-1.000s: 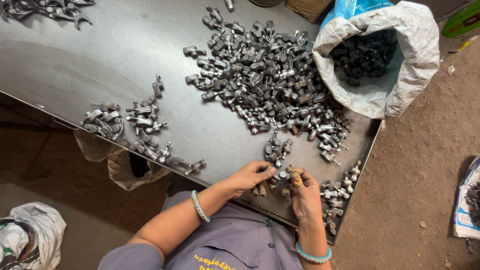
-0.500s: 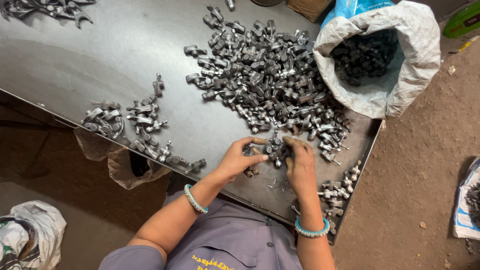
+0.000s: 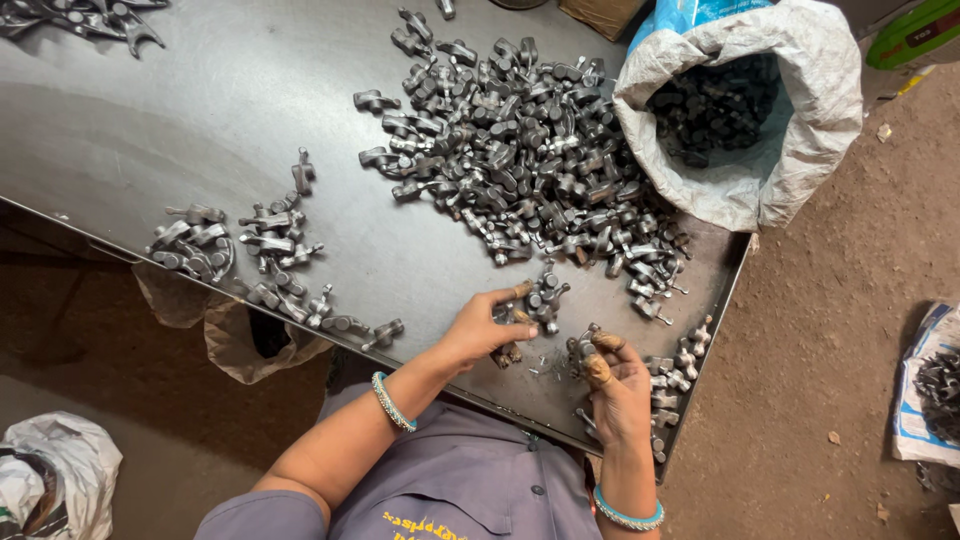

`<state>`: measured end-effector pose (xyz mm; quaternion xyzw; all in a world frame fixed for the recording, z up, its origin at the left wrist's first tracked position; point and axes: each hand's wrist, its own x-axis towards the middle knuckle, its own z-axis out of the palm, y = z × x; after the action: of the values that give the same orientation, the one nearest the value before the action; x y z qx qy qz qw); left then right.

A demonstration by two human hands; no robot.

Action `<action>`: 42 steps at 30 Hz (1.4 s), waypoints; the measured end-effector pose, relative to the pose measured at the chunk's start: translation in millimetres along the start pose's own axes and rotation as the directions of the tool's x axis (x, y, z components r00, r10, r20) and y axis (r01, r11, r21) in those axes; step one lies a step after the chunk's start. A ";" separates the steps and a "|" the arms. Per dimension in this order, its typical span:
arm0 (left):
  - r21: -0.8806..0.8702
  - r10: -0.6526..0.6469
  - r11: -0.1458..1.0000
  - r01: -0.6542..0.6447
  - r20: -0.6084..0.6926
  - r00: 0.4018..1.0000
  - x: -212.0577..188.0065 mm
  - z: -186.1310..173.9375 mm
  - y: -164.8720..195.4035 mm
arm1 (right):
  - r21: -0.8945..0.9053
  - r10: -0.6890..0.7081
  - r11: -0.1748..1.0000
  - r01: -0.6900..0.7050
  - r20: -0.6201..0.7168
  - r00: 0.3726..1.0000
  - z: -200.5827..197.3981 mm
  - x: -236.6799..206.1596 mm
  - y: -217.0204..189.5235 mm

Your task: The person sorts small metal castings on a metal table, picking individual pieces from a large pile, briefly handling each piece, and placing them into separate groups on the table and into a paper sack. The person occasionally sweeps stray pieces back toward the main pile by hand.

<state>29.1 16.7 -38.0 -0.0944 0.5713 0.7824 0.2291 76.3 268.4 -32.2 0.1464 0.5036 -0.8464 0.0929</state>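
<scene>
A big heap of small dark metal parts [image 3: 520, 150] lies on a steel table [image 3: 180, 130]. My left hand [image 3: 480, 328] rests near the table's front edge, fingers curled around a few metal parts [image 3: 540, 298]. My right hand [image 3: 612, 385] sits just to the right, thumb and fingers pinching a metal part [image 3: 583, 345]. Both wrists carry bangles. A row of parts [image 3: 672, 375] lies beside my right hand along the table's right edge.
A white woven sack [image 3: 800, 130] with a blue lining, filled with dark parts, stands at the table's far right corner. Smaller clusters of parts [image 3: 250, 260] lie front left. Plastic bags [image 3: 50, 480] hang and lie below the table; more parts [image 3: 935, 385] lie on paper at right.
Both hands reached forward to the heap's near edge half a second ago; now they have drawn back toward the front edge, each with parts, and the right hand has shifted right.
</scene>
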 end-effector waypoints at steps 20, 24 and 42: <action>-0.566 -0.286 0.791 0.232 -0.008 0.958 -18.2 -15.1 5.7 | -0.926 -0.360 0.322 0.195 0.071 0.930 110.7 31.0 -24.3; -0.515 -0.279 0.830 0.212 -0.055 0.959 -19.1 -18.5 10.4 | -0.652 -0.212 0.740 0.166 0.008 0.977 76.9 39.2 -16.7; -0.574 -0.282 0.740 0.351 0.209 0.936 -20.7 10.6 15.9 | -0.273 -0.035 0.958 0.092 0.207 0.978 63.5 3.6 -31.4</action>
<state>41.0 17.6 -12.5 -0.2155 0.2545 0.8766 0.3471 53.6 227.5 21.1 0.0297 0.6111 -0.7793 0.1356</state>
